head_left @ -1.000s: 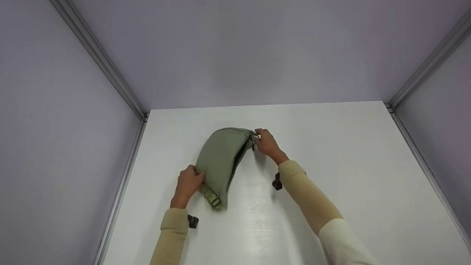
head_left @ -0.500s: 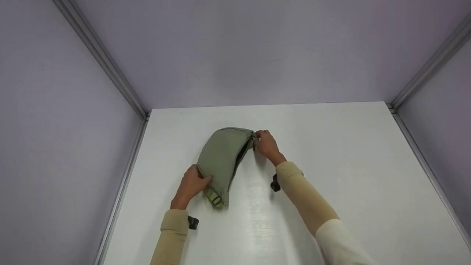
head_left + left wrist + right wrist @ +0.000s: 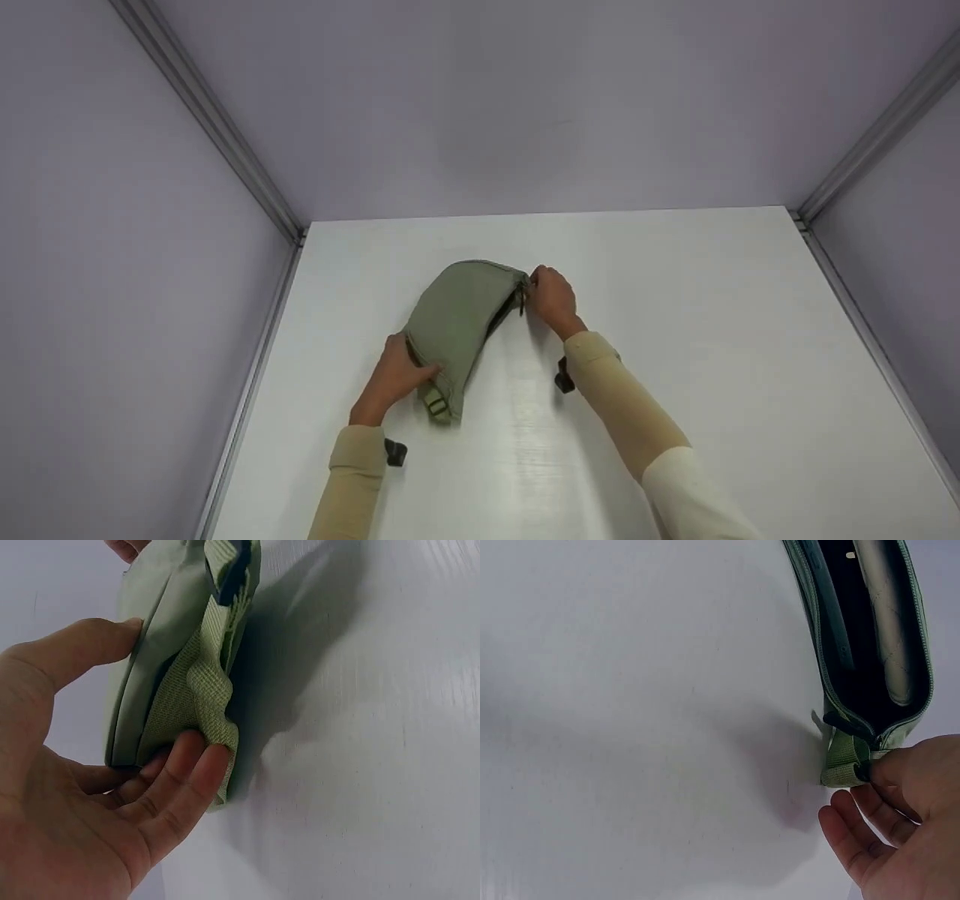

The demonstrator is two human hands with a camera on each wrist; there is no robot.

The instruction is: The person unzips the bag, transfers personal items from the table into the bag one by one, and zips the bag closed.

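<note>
- White tabletop (image 3: 675,337), smooth and faintly glossy, boxed in by plain lavender walls (image 3: 487,112) with grey metal corner strips (image 3: 210,127); seen from the head.
- Lying near the middle of that tabletop, slightly left: olive-green fabric pouch (image 3: 454,322), crescent-shaped, soft and matte, curved back upward, zip edge facing right.
- At the pouch's near, lower end: left hand (image 3: 394,379), thumb on the fabric, fingers curled round the webbing end.
- At the pouch's far, upper tip: right hand (image 3: 553,296), fingertips pinching the corner by the zip.
- Both forearms in tan sleeves (image 3: 622,405), a small black device at each wrist.
- From the left wrist: left hand (image 3: 82,787) gripping the pouch (image 3: 161,652), thumb pressed flat against the smooth side panel, fingers tucked under a bunched strip of coarse woven webbing (image 3: 199,701).
- Beside it, bare white tabletop (image 3: 375,750) carrying the pouch's soft shadow.
- From the right wrist: pouch (image 3: 870,637) open along its zip, dark lining showing inside, zip teeth running round the curved rim.
- At the pouch's end: short ribbed green webbing tab (image 3: 841,761), pinched by the right hand (image 3: 900,825) between thumb and forefinger, remaining fingers loosely curled below it.
- To the left of the pouch: matte white tabletop (image 3: 630,727), lightly shadowed near the hand.
</note>
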